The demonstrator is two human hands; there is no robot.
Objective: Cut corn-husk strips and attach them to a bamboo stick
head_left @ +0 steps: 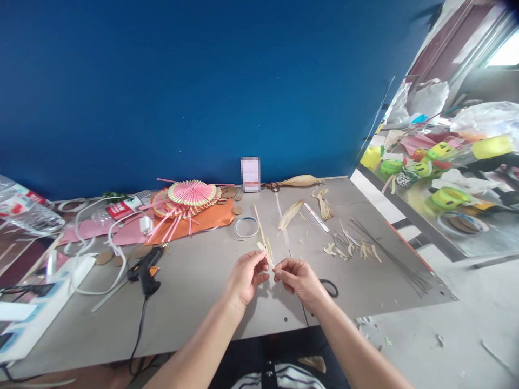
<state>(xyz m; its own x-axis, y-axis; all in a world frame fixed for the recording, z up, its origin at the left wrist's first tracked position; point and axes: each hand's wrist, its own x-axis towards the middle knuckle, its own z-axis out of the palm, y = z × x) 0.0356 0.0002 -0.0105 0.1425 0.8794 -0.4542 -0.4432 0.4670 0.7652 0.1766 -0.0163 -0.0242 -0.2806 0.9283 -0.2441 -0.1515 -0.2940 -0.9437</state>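
Close together over the front middle of the table, my two hands share a small pale strip of what looks like dried corn husk (261, 247). My left hand (244, 276) pinches it between thumb and fingertips. My right hand (299, 278) is closed at the strip's lower end, its fingertips pressed together. Just beyond the hands lie a thin stick (260, 222) and a roll of clear tape (246, 227). Larger husk pieces (291, 214) and a white marker (316, 218) lie farther back. A black loop handle (330, 288) shows partly behind my right wrist.
At left are a glue gun (144, 273), a white power strip (48, 302) with cables and pink paper fans (192, 193). Thin wires (389, 254) and cut husk bits (351, 248) lie at right. A blue wall (203, 97) bounds the back.
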